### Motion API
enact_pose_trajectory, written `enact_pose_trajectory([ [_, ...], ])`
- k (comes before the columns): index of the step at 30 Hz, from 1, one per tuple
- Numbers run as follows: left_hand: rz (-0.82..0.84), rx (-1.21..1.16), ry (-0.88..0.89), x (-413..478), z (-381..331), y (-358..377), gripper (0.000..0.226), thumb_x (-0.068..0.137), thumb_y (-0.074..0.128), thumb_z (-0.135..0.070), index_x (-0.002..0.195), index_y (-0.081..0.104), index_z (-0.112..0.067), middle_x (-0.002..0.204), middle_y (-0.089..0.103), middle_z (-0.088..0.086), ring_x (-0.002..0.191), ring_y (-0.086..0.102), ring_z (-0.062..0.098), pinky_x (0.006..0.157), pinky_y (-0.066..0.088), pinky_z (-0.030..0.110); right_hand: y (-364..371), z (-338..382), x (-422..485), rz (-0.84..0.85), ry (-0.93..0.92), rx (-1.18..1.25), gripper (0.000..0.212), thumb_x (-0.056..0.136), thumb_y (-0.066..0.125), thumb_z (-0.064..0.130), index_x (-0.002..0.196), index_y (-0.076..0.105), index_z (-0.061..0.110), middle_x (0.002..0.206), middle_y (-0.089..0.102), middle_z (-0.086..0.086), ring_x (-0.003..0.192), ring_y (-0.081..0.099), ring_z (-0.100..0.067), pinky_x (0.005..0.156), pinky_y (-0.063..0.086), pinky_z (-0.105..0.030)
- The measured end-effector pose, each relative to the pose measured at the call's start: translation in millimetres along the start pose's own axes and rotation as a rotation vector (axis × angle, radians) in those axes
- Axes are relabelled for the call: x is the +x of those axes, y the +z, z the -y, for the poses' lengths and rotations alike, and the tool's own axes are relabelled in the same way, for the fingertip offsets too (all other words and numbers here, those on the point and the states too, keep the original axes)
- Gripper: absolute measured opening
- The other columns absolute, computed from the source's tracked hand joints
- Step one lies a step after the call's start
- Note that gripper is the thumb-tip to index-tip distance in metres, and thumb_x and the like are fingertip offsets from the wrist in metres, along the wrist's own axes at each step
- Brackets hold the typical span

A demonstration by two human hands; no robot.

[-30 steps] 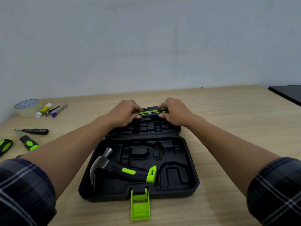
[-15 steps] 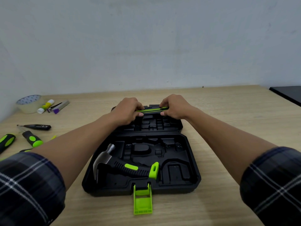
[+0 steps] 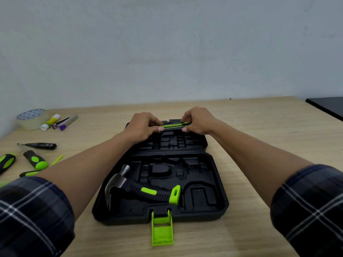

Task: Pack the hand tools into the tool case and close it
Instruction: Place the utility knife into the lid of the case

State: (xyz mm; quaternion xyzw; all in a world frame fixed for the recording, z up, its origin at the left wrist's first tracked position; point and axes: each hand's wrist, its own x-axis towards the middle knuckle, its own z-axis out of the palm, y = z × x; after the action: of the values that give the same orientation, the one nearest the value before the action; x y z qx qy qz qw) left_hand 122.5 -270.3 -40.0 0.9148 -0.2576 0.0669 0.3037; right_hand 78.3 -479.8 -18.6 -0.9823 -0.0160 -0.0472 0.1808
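The tool case [image 3: 216, 180] lies open before us, only the hammer [image 3: 141, 190] seated in its near half; our left hand [image 3: 143, 127] and right hand [image 3: 198, 120] pinch the ends of a slim green tool [image 3: 172, 125] over the far half; screwdrivers [image 3: 35, 161] lie at the left, so most packing remains

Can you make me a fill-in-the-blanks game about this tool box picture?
1. The only tool lying in the open tool case is a ____.
2. The left hand and right hand grip the same long thin tool, one at each ____.
3. The latch at the case's near edge is bright ____.
4. The roll of tape sits at the table's far ____ corner.
Missing words: hammer, end, green, left.
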Motion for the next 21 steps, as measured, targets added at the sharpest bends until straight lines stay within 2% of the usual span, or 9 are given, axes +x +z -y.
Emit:
enact_pose_trajectory([
  [2,-0.002,-0.014,-0.006,0.6,0.9,0.1,0.022,0.079,0.079,-0.025,0.099,0.077,-0.016,0.077,0.065,-0.003,0.064,0.053,-0.004,0.056,0.034,0.000,-0.9,-0.7,1.0,0.004,0.005,0.008,0.040,0.077,0.080,0.029,0.114,0.072,0.016,0.113,0.070,-0.006,0.106,0.063,-0.021,0.094,0.047,-0.028],
  [4,-0.017,-0.018,-0.003,0.5,2.7,2.0,0.022,0.078,0.079,-0.026,0.098,0.077,-0.016,0.076,0.063,-0.005,0.064,0.052,-0.003,0.056,0.033,0.001,-1.4,-1.6,1.6,0.009,0.001,0.011,0.040,0.077,0.081,0.029,0.113,0.072,0.016,0.113,0.070,-0.006,0.105,0.063,-0.021,0.094,0.048,-0.029],
  [8,-0.054,-0.027,0.022,-1.8,6.8,5.9,0.022,0.079,0.078,-0.026,0.099,0.077,-0.016,0.073,0.060,-0.008,0.064,0.051,0.000,0.059,0.035,0.011,-1.5,-2.0,2.1,0.013,0.001,0.026,0.040,0.076,0.081,0.028,0.113,0.072,0.016,0.113,0.070,-0.007,0.105,0.063,-0.021,0.094,0.048,-0.029],
  [13,-0.067,0.007,0.041,-3.0,6.3,8.4,0.022,0.081,0.076,-0.025,0.100,0.076,-0.014,0.080,0.063,0.001,0.071,0.055,0.014,0.065,0.038,0.023,-2.1,0.1,2.5,0.021,0.012,0.028,0.041,0.076,0.081,0.027,0.113,0.072,0.014,0.113,0.069,-0.007,0.105,0.063,-0.021,0.093,0.047,-0.028],
  [17,-0.064,0.022,0.032,-4.1,5.9,8.8,0.022,0.081,0.076,-0.025,0.101,0.075,-0.016,0.075,0.056,-0.006,0.072,0.053,0.013,0.060,0.035,0.016,-1.5,1.1,2.0,0.031,0.018,0.012,0.042,0.077,0.081,0.027,0.115,0.071,0.013,0.115,0.068,-0.007,0.107,0.062,-0.023,0.089,0.045,-0.026],
  [21,-0.059,0.030,0.044,-4.6,5.8,7.7,0.022,0.082,0.075,-0.026,0.102,0.076,-0.017,0.085,0.063,0.002,0.077,0.056,0.016,0.061,0.034,0.012,-2.0,0.2,-0.2,0.015,0.014,0.040,0.040,0.079,0.078,0.030,0.115,0.071,0.014,0.114,0.069,-0.008,0.107,0.062,-0.022,0.090,0.045,-0.026],
])
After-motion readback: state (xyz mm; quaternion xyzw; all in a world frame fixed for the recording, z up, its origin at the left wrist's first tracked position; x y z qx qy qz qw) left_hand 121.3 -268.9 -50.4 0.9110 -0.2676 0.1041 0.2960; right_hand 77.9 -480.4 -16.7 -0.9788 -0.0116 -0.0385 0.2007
